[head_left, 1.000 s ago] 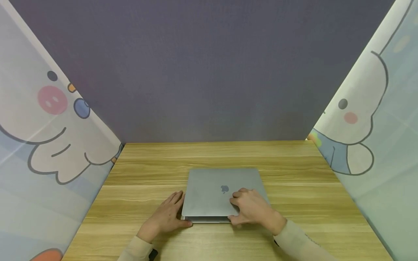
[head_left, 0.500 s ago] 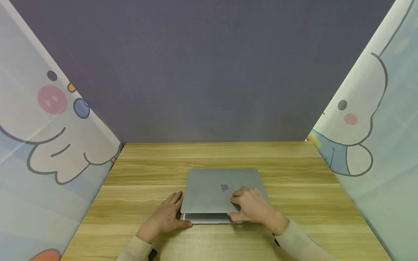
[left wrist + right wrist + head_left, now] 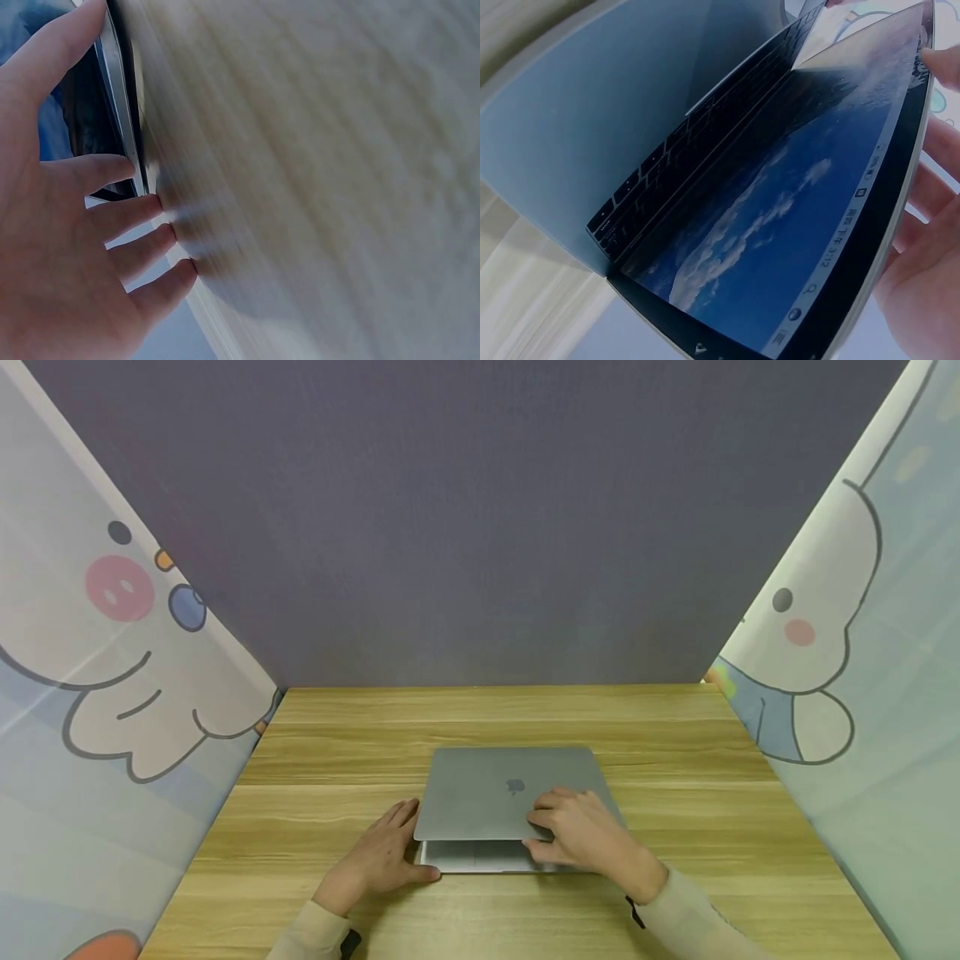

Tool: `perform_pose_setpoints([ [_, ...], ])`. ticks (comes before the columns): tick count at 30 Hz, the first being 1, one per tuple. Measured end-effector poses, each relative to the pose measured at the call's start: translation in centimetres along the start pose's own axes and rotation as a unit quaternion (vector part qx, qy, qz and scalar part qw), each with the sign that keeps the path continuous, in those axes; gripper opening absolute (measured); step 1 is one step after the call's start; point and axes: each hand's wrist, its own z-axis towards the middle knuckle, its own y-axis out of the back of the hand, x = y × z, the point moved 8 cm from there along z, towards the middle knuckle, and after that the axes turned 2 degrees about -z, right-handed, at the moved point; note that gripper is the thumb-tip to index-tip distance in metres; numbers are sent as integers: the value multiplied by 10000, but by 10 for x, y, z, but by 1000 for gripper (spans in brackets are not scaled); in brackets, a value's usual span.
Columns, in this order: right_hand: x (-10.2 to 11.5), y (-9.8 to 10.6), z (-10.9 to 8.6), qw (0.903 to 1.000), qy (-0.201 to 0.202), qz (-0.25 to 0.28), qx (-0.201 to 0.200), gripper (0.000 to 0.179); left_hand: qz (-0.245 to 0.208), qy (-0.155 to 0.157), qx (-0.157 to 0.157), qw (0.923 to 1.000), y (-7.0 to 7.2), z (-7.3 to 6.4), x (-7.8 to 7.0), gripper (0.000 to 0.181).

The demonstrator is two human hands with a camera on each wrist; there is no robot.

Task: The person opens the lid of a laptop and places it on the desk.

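A grey laptop (image 3: 480,797) lies on the wooden table, its lid raised part way over the base (image 3: 465,857). My right hand (image 3: 581,833) grips the lid's front edge, with the thumb under it and curled fingers on top. In the right wrist view the lit screen (image 3: 780,210) faces the black keyboard (image 3: 705,127). My left hand (image 3: 382,858) rests at the laptop's front left corner, thumb along the front edge and fingers along the left side. From the left wrist view, the fingertips (image 3: 161,289) of that hand reach down to the tabletop.
The wooden table (image 3: 337,735) runs back to a dark grey panel (image 3: 480,527). Cartoon-printed curtains stand on both sides, a left curtain (image 3: 75,810) and a right curtain (image 3: 900,710).
The laptop lid's front edge has risen with my right hand, so more of the base shows beneath it. The left hand has stayed at the corner.
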Motion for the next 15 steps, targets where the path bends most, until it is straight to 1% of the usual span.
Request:
perform_pose_setpoints([
  [7,4,6,2,9991,191,116,-351,11,-77,23,17,10000,1,0,0,107],
  [11,7,8,4,9985,289,95,-461,9,-58,69,31,10000,0,0,1,108],
  [15,8,12,5,9978,286,30,-599,10,1,91,37,10000,0,-1,1,108],
])
